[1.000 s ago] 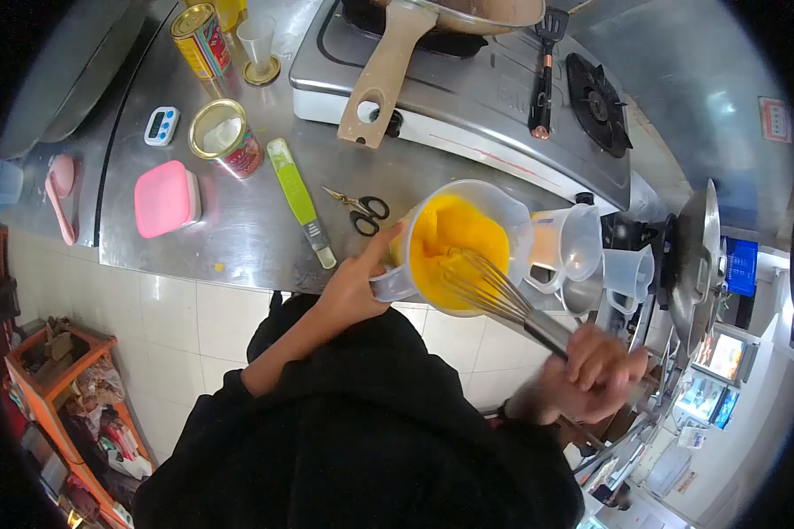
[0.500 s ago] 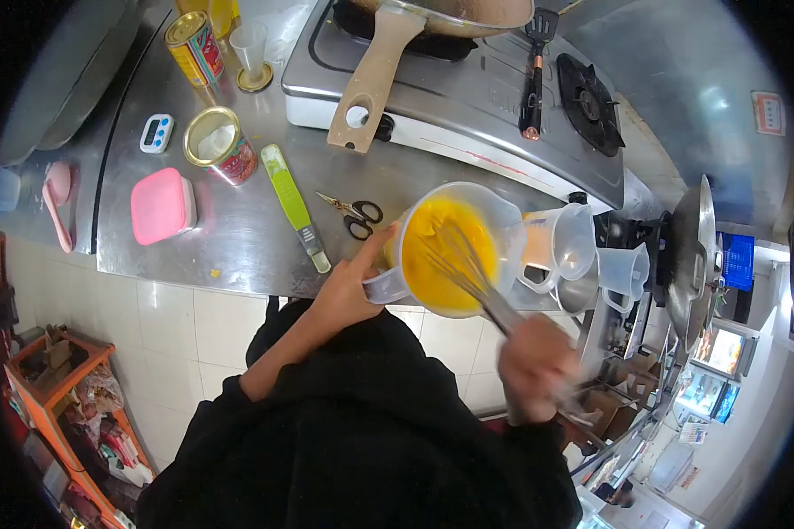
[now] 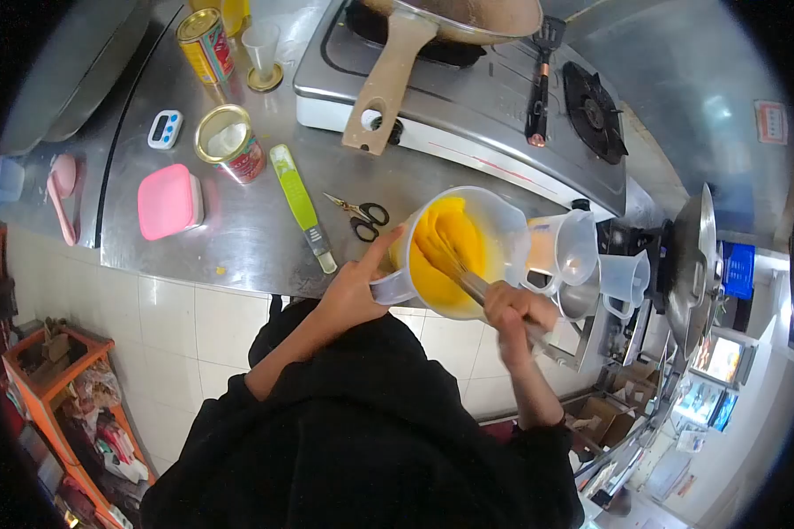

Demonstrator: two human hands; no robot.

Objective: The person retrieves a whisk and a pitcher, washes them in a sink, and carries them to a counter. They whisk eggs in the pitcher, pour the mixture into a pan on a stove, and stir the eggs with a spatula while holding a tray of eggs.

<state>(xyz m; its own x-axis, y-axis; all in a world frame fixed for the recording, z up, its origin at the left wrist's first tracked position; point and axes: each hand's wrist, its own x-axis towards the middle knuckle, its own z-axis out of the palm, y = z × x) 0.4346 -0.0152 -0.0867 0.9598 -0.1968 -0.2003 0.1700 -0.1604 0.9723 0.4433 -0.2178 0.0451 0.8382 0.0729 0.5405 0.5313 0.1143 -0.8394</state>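
My left hand [image 3: 355, 295] grips the handle side of a clear plastic measuring jug [image 3: 509, 236], index finger stretched along its wall. Thick yellow mixture [image 3: 434, 284] fills the jug's lower part, and the jug leans so that its mouth faces me. In my right hand [image 3: 519, 313] is the handle of a metal whisk [image 3: 473, 284]. The whisk's wires are down in the mixture, which piles up around them. Small black-handled scissors [image 3: 362, 216] lie just left of the jug, beside a green-handled tool [image 3: 300, 207] with a pale tip.
An opened can [image 3: 229, 145], a pink-lidded box [image 3: 168, 203] and a timer [image 3: 165, 130] stand on the left of the steel counter [image 3: 265, 256]. Behind is a gas stove [image 3: 494, 106] with a pan [image 3: 388, 88] and a spatula [image 3: 543, 88]. More plastic jugs [image 3: 578, 247] crowd the right side.
My right hand has moved left and up, nearer the jug, bringing the whisk deeper into the mixture. The mixture now heaps around the wires. My left hand keeps its hold on the jug.
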